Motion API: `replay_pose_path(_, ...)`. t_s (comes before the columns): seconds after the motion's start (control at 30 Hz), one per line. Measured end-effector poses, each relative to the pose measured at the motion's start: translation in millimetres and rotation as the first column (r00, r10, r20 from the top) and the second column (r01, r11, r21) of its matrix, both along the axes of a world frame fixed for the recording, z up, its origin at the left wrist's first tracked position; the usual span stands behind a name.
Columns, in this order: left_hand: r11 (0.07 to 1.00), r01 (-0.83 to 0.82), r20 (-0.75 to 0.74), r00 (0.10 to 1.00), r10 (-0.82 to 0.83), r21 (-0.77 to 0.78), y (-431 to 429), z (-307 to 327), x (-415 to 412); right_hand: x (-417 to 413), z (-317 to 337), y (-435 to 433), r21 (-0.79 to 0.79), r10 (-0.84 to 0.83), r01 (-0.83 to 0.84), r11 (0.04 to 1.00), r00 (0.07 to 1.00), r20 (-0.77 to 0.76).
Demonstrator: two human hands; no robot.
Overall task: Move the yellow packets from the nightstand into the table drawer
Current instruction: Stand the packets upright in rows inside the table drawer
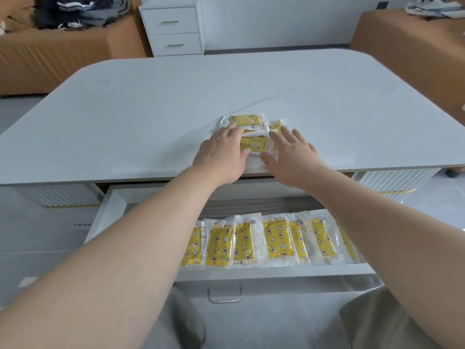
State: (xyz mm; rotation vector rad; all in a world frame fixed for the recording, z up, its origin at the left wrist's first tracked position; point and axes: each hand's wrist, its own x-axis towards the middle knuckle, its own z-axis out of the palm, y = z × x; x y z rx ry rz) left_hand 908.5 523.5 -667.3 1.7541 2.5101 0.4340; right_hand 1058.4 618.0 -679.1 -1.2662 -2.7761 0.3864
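Head view looks down along my two bare forearms to the desk [151,102], where a small loose pile of yellow packets [247,119] lies near the front edge. My left grip [222,153] rests on the left side of the pile. Its fingers lie fairly straight across the wrappers and the thumb touches the near edge of the lowest packet, so it is released, not closed round anything. My right grip [294,154] is released too, fingers spread and straight at the right side of the pile. I cannot tell whether its fingertips touch the wrappers or hang just over them.

Below the desk edge the drawer [276,269] stands pulled out toward me. A row of packets [251,243], yellow in clear wrappers, lies side by side along its front, overlapping and partly hidden by my forearms.

Beyond the desk a white nightstand [173,26] with two closed drawers stands against the wall. To its left, dark clothes [75,11] are heaped on a brown bed [50,59].
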Motion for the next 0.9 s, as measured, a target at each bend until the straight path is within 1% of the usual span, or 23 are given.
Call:
replay_pose_path(0.1,0.992,0.009,0.004,1.000,-0.008,-0.128,11.2,-8.6,-5.6,-2.8,-3.4,6.1,-0.037,0.013,-0.010,0.999,0.998,0.062)
replay_pose_path(0.17,0.984,-0.006,0.017,1.000,0.009,-0.177,12.6,-12.3,-6.7,-4.0,-6.7,9.0,-0.007,0.010,-0.009,1.000,0.998,0.062)
replay_pose_path(0.2,0.983,-0.013,-0.003,1.000,0.012,-0.181,12.3,-12.8,-6.4,-3.8,-6.6,9.5,0.020,0.000,-0.001,1.000,0.999,0.049)
replay_pose_path(0.27,0.989,-0.050,-0.109,0.993,0.034,-0.142,10.0,-11.0,-4.8,-2.5,-3.1,7.9,0.067,-0.026,0.025,0.997,1.000,0.011)
replay_pose_path(0.33,0.986,-0.124,-0.220,0.971,0.097,-0.114,6.3,-5.9,-1.9,-0.8,1.9,5.2,0.107,-0.034,0.035,0.994,0.999,-0.013)
replay_pose_path(0.4,0.968,-0.210,-0.311,0.937,0.159,-0.137,2.5,-2.1,0.8,1.7,5.8,3.9,0.127,-0.037,0.041,0.991,0.999,-0.030)
replay_pose_path(0.5,0.936,-0.284,-0.411,0.894,0.179,-0.210,-4.8,-1.6,1.8,6.7,8.9,3.6,0.133,-0.055,0.062,0.989,0.997,-0.053)
replay_pose_path(0.63,0.945,-0.282,-0.406,0.893,0.195,-0.167,-14.9,-3.6,-2.4,12.2,3.6,3.0,0.113,-0.045,0.047,0.992,0.999,-0.024)
replay_pose_path(0.7,0.956,-0.258,-0.348,0.917,0.195,-0.143,-18.8,-3.2,-3.0,12.1,2.4,3.7,0.102,-0.037,0.036,0.994,0.999,0.008)
replay_pose_path(0.77,0.961,-0.254,-0.314,0.926,0.209,-0.108,-22.4,0.5,-2.3,10.6,4.8,3.4,0.107,-0.045,0.045,0.993,0.999,-0.005)
replay_pose_path(0.83,0.962,-0.260,-0.365,0.906,0.215,-0.079,-26.6,4.4,-2.9,9.8,9.1,1.3,0.113,-0.077,0.080,0.990,0.996,-0.034)
replay_pose_path(0.9,0.960,-0.261,-0.406,0.892,0.199,-0.103,-31.3,4.4,-5.3,9.8,9.7,-0.1,0.095,-0.111,0.112,0.989,0.994,-0.023)
